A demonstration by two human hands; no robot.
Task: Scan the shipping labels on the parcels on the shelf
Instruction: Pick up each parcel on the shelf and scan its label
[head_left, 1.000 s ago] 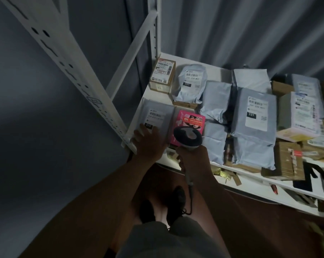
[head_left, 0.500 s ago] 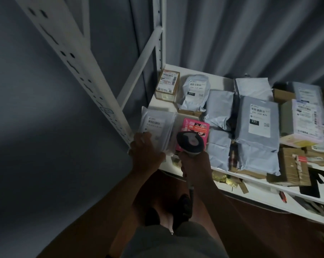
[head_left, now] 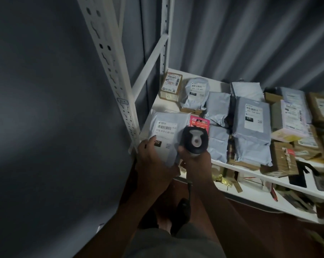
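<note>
"010" on front mailer's label (head_left: 164, 135); "231" on grey mailer's label (head_left: 253, 116)

Two hands: the left hand (head_left: 153, 161) and the right hand (head_left: 196, 162). One barcode scanner (head_left: 194, 141). One pink packet (head_left: 199, 122). About seven grey poly mailers, for instance one at the shelf's (head_left: 216, 84) front left corner (head_left: 164, 131). Cardboard boxes at its right edge are too cluttered to count.

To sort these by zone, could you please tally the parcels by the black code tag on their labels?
010: 1, the grey bag in the left hand
231: 2, the small bag and the large bag
Total: 3; tags farther right are unreadable.
</note>
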